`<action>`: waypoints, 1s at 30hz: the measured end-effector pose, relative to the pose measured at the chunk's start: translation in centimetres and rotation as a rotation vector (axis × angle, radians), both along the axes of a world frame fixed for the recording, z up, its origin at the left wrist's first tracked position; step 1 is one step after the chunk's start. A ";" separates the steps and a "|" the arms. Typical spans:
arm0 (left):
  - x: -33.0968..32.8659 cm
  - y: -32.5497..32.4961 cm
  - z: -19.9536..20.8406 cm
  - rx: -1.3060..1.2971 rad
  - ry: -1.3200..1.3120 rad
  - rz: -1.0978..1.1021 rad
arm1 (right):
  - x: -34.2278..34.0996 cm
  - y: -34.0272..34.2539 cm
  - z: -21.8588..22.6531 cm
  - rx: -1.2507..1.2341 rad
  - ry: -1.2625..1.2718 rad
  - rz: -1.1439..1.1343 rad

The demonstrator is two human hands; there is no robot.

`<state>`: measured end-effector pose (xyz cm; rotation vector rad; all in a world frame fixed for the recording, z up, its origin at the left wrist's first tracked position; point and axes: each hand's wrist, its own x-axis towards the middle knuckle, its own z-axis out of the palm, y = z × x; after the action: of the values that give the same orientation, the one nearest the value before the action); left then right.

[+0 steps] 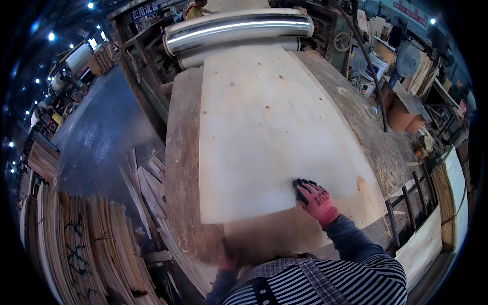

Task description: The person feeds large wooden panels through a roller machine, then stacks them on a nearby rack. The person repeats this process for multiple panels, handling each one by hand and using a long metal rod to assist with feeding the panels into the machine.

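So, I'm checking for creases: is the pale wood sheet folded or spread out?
Spread out: the pale wood sheet lies broad across the worn table, its far end near the metal roller, with no fold showing.

Veneer sheet (264, 132): Pale and dotted with brown knots, it stretches across a worn tabletop (182, 117), its far end at the rollers.
Rollers (241, 34): A gleaming metal cylinder spans the machine above a second, duller one.
Right hand (316, 200): Gloved in pink with dark fingertips, it rests on the sheet close to the near edge.
Left hand (229, 259): Blurred and in shadow, low beside the tabletop's near side; its grip cannot be made out.
Far side: A person (195, 9) is partly visible behind the rollers.
Lower left: Stacked wood sheets (96, 244) stand beside the tabletop.
Right: A cardboard box (401, 114) sits amid workshop clutter.
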<state>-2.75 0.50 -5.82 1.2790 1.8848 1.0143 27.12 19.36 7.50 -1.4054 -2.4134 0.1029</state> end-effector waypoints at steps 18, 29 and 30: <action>1.9 1.6 6.0 -0.356 0.270 0.083 | -4.0 7.8 -4.6 0.109 -0.010 0.031; 1.2 2.5 3.8 0.466 0.076 -0.311 | 4.0 -14.9 -7.6 -0.305 -0.011 -0.110; 1.1 2.0 4.1 0.499 0.111 -0.317 | 3.6 -15.0 -7.9 -0.305 -0.030 -0.105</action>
<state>-1.66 2.46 -1.74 1.8827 1.4799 1.3045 30.74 4.35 -0.36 -1.6706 -2.4182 0.4434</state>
